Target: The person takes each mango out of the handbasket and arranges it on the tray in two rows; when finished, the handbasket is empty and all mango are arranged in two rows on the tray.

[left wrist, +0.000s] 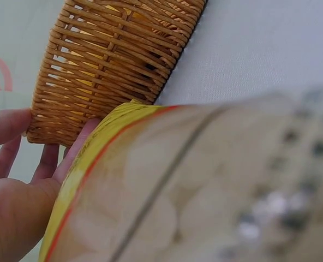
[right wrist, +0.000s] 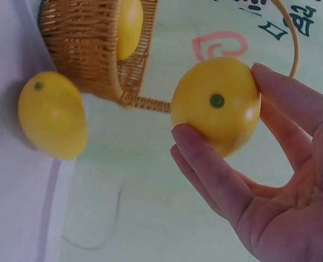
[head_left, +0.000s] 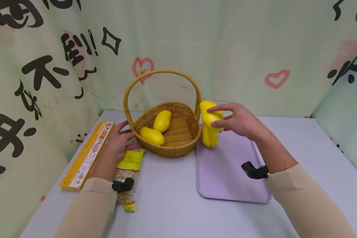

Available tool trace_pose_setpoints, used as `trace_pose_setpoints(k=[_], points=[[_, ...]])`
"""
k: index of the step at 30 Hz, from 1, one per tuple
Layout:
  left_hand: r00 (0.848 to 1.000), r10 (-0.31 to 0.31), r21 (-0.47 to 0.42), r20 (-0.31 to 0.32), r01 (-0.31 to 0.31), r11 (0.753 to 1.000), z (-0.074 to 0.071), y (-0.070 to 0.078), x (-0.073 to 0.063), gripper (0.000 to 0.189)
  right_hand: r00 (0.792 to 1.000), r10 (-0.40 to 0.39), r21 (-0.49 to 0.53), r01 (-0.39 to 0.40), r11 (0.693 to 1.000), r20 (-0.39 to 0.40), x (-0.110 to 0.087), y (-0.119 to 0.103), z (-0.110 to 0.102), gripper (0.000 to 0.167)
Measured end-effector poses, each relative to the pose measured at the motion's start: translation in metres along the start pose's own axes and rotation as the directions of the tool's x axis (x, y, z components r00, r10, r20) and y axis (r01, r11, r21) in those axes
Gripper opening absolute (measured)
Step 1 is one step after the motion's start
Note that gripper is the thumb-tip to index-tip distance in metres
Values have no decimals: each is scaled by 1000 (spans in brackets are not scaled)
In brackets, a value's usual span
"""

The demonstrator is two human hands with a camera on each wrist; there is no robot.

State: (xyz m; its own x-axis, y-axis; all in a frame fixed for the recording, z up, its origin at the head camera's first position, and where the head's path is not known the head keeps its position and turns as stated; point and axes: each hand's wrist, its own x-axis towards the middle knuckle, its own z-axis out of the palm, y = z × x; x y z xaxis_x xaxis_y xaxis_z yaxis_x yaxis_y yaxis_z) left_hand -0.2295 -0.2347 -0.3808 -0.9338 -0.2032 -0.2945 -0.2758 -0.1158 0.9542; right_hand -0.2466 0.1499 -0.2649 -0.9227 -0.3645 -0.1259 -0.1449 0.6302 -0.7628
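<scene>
My right hand [head_left: 241, 120] pinches a yellow mango [head_left: 207, 114] between thumb and fingertips, raised above the tray beside the basket's right side. In the right wrist view the held mango [right wrist: 216, 123] shows a green stem spot facing the camera. Below it, another mango [head_left: 209, 138] lies on the lilac tray [head_left: 232, 185]. Two more mangoes [head_left: 162, 121] rest inside the left part of the wicker basket [head_left: 174, 152], whose tall handle stands upright. With fairly straight fingers, my left hand [head_left: 116, 143] touches the basket's left side; the wrist view shows fingertips against the weave [left wrist: 107, 60].
A yellow-topped clear food packet [head_left: 129, 165] lies under the left wrist, in front of the basket. Left of it is a long orange-and-white pasta box [head_left: 87, 155]. A patterned curtain [head_left: 235, 49] hangs behind the white table [head_left: 169, 198].
</scene>
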Motion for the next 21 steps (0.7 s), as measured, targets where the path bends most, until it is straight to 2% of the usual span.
trace_pose_setpoints(k=[6,11,16,21], points=[[1000,7,8,1,-7,1000,0,0,1,67,997,73,-37,-74,997,-28,-3,22,-6,53],[1000,2,-4,9,-2,1000,1,0,1,68,988,140,-76,-145,987,-58,0,49,-7,55],[1000,2,-4,5,-2,1000,2,1,0,67,979,188,-144,-198,970,-84,5,73,-5,55],[1000,0,16,2,0,1000,1,1,0,67,969,227,-197,-242,950,-93,7,88,2,55]])
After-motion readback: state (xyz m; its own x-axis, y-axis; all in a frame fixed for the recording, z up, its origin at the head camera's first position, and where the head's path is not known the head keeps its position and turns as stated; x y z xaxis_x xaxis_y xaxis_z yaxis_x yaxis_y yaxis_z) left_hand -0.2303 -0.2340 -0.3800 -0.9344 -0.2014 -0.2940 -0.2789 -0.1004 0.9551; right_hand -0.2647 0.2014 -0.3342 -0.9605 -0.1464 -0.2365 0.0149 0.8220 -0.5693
